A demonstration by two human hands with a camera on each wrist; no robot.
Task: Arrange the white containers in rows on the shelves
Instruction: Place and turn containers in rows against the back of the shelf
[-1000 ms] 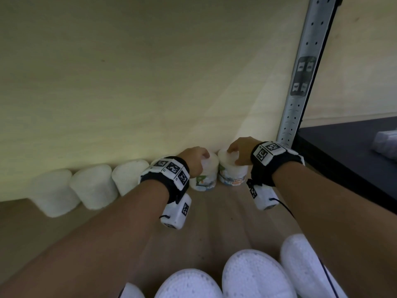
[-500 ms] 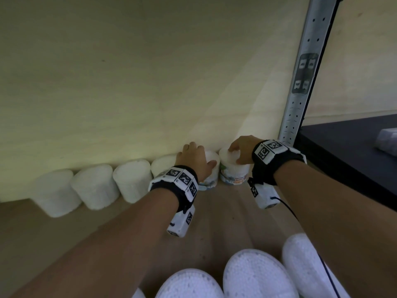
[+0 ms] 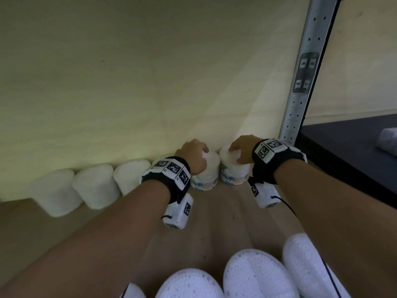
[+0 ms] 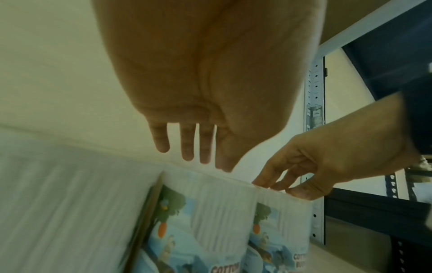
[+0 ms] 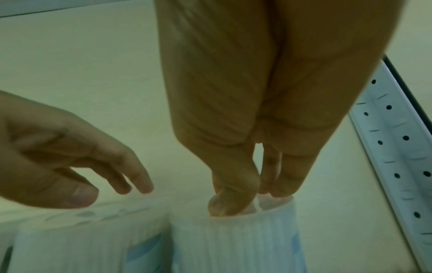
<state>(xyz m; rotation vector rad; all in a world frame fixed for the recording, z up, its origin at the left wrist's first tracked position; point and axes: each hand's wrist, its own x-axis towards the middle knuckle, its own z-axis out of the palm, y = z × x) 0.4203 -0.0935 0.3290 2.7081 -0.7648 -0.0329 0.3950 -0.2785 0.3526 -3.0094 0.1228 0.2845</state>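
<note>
Head view is showing the shelf carrying a back row of tubs nearing completion, more front tubs waiting, as the right hand is fingertip-pinching the end tub and the left hand is hovering loose, holding nothing.

It looked like a stockroom: a perforated metal upright at upper right framed a wooden shelf lined with identical white containers.
</note>
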